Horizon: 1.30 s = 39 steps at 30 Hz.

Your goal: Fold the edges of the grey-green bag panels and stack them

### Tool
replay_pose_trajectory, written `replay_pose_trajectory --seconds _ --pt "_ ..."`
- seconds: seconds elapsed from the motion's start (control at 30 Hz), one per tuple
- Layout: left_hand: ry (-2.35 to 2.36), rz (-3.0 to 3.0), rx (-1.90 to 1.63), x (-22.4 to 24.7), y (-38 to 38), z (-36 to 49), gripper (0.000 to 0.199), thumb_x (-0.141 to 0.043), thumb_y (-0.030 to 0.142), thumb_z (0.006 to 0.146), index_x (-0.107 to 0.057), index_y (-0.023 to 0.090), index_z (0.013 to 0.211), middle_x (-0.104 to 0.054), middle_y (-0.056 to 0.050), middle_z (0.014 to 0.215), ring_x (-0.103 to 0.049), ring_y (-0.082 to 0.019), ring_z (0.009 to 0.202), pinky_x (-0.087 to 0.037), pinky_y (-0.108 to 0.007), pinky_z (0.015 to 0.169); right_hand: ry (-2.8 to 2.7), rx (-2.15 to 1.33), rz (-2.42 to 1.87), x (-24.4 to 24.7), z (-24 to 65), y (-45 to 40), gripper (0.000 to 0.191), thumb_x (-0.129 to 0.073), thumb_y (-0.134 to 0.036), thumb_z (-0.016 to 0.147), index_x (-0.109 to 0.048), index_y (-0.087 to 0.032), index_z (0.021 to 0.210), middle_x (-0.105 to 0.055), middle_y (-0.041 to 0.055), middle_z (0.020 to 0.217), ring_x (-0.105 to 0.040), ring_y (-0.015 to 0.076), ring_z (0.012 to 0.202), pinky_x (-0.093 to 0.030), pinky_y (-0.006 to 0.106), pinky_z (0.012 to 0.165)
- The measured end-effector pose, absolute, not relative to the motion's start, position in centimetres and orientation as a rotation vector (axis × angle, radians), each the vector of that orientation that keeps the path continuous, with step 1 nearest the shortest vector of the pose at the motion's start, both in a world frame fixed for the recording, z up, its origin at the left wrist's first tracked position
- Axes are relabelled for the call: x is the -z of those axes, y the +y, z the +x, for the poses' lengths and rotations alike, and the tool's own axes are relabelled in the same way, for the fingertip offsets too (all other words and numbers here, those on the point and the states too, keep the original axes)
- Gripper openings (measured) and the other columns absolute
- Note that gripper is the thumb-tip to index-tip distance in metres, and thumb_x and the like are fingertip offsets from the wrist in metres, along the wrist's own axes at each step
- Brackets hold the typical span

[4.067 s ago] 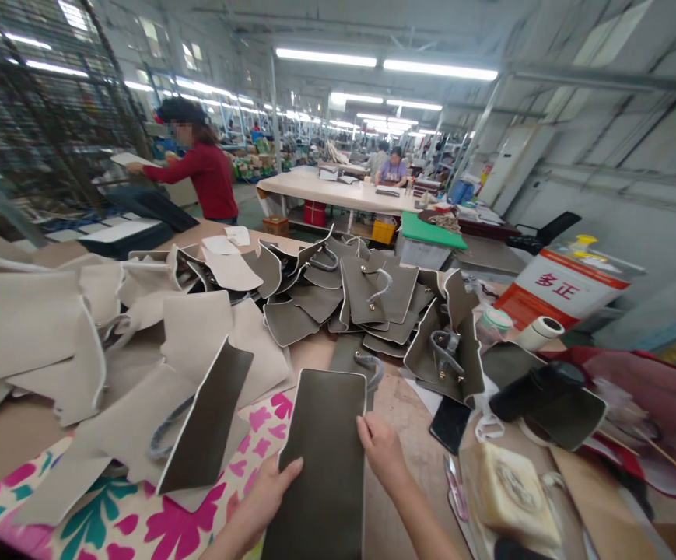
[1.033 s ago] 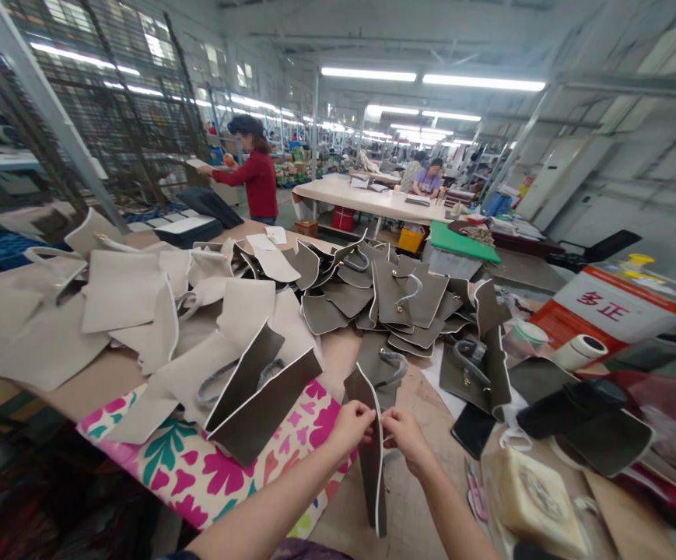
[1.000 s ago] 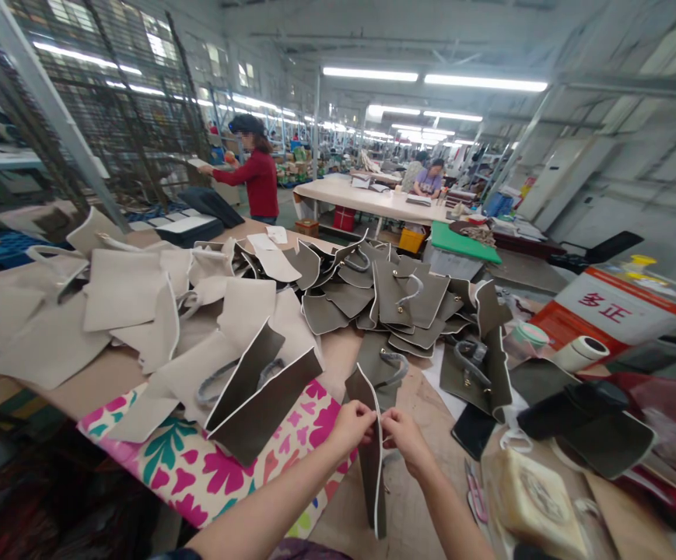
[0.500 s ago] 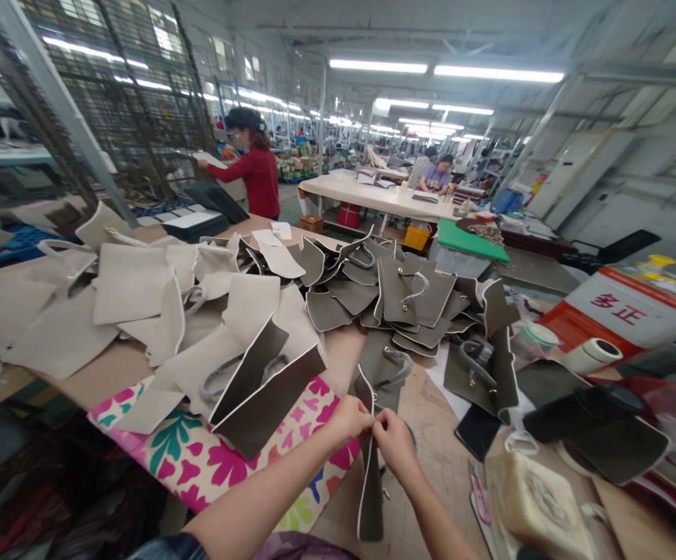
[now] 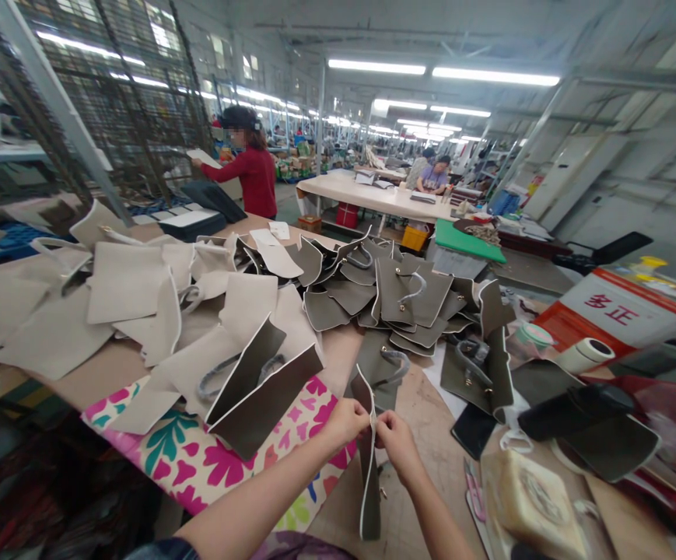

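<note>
A dark olive bag panel (image 5: 368, 482) with white edges stands upright on its edge near the table's front. My left hand (image 5: 348, 421) is pinched on its upper part from the left. From the right, my right hand (image 5: 394, 439) has closed fingers at the same spot; what they hold is too small to make out. Just behind the hands lies an olive piece with a wrapped handle (image 5: 394, 367). To the left, a folded olive bag piece (image 5: 267, 397) rests on a flowered cloth (image 5: 221, 463).
Beige panels (image 5: 131, 280) cover the left side, and a pile of olive panels (image 5: 411, 292) lies behind. At right are a black phone (image 5: 473, 429), pink-handled scissors (image 5: 474, 494) and a yellowish block (image 5: 533, 502). A person in red (image 5: 256, 179) stands beyond the table.
The view has shifted slightly, so things appear a little further left. My right hand's fingers have come slightly away from the left hand's at the panel's edge.
</note>
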<state>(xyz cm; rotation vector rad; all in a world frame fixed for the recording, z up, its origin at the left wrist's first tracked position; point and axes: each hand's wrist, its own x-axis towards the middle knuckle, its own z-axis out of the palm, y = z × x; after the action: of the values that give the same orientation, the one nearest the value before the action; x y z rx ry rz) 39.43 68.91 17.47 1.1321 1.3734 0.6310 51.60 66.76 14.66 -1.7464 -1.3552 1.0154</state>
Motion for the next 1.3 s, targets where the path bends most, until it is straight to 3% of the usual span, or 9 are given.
replay_pose_trajectory --seconds 0.2,0.4,0.6,0.7,0.83,0.9,1.1,1.2,1.3 --pt "1.240 1.071 -0.652 -17.5 68.6 39.1 0.017 -0.059 0.025 0.070 -0.047 0.016 0.062 -0.051 0.006 0.046 -0.052 -0.009 0.043 -0.046 -0.023 0.047 -1.361 -1.053 -1.720 -15.1 51.6 66.4 0.020 -0.043 -0.038 0.068 -0.041 -0.021 0.058 -0.051 -0.0028 0.051 -0.052 0.0135 0.048 -0.042 0.023 0.044" --pt "1.147 1.113 -0.627 -17.3 68.5 39.0 0.012 -0.052 0.020 0.071 -0.045 0.017 0.062 -0.050 0.006 0.042 -0.053 -0.011 0.043 -0.047 -0.024 0.048 -1.465 -0.914 -1.814 -15.6 51.2 65.8 0.016 -0.041 -0.030 0.071 -0.040 -0.021 0.057 -0.048 -0.0035 0.050 -0.050 0.0127 0.049 -0.037 0.022 0.047" --pt "1.275 1.241 -0.707 -16.8 67.6 38.6 0.018 -0.045 0.010 0.068 -0.035 0.020 0.057 -0.040 0.010 0.037 -0.050 -0.010 0.038 -0.034 -0.018 0.039 -1.527 -0.646 -2.021 -16.9 55.8 66.5 0.013 -0.044 -0.017 0.068 -0.039 -0.021 0.056 -0.046 -0.0024 0.054 -0.046 0.0148 0.055 -0.028 0.025 0.052" --pt "1.285 1.318 -0.734 -17.1 67.1 38.7 0.018 -0.047 0.010 0.064 -0.037 0.019 0.054 -0.042 0.009 0.040 -0.052 -0.011 0.040 -0.030 -0.018 0.038 -1.577 -0.644 -2.043 -17.3 57.2 66.8 0.014 -0.044 -0.016 0.069 -0.041 -0.021 0.056 -0.050 -0.0003 0.056 -0.049 0.0163 0.058 -0.031 0.025 0.055" --pt "1.311 1.339 -0.774 -17.7 67.1 39.5 0.019 -0.047 0.009 0.064 -0.036 0.020 0.053 -0.040 0.009 0.040 -0.052 -0.010 0.039 -0.030 -0.018 0.038 -1.705 -0.755 -1.916 -17.0 54.7 65.9 0.009 -0.044 -0.019 0.073 -0.052 -0.020 0.072 -0.061 0.0023 0.072 -0.057 0.0169 0.070 -0.039 0.025 0.062" --pt "1.346 1.302 -0.799 -17.8 67.4 39.4 0.019 -0.044 0.009 0.066 -0.034 0.020 0.055 -0.038 0.010 0.040 -0.052 -0.010 0.038 -0.029 -0.017 0.036 -1.756 -0.883 -1.848 -16.5 53.3 64.8 0.015 -0.042 -0.018 0.074 -0.054 -0.019 0.083 -0.064 0.0030 0.081 -0.060 0.0160 0.076 -0.042 0.023 0.064" --pt "1.413 1.238 -0.861 -18.0 67.7 36.9 0.020 -0.040 0.007 0.069 -0.033 0.021 0.057 -0.040 0.010 0.037 -0.051 -0.010 0.037 -0.032 -0.016 0.036 -1.752 -1.146 -1.932 -14.6 56.0 63.7 0.020 -0.036 -0.020 0.077 -0.055 -0.014 0.076 -0.061 0.0042 0.058 -0.056 0.0164 0.042 -0.039 0.024 0.038" --pt "1.397 1.226 -0.845 -18.1 67.2 36.8 0.021 -0.041 0.005 0.067 -0.034 0.020 0.056 -0.041 0.009 0.035 -0.050 -0.010 0.035 -0.034 -0.016 0.036 -1.762 -1.018 -1.964 -15.0 57.8 64.7 0.017 -0.039 -0.017 0.076 -0.055 -0.014 0.074 -0.062 0.0074 0.061 -0.061 0.0202 0.055 -0.046 0.030 0.051" --pt "1.362 1.194 -0.829 -18.2 66.8 38.0 0.019 -0.042 0.007 0.069 -0.035 0.020 0.057 -0.043 0.009 0.036 -0.053 -0.012 0.038 -0.036 -0.017 0.036 -1.795 -0.853 -1.863 -16.1 56.6 65.2 0.026 -0.043 -0.018 0.077 -0.052 -0.017 0.101 -0.063 0.0104 0.095 -0.060 0.0207 0.087 -0.047 0.033 0.075"
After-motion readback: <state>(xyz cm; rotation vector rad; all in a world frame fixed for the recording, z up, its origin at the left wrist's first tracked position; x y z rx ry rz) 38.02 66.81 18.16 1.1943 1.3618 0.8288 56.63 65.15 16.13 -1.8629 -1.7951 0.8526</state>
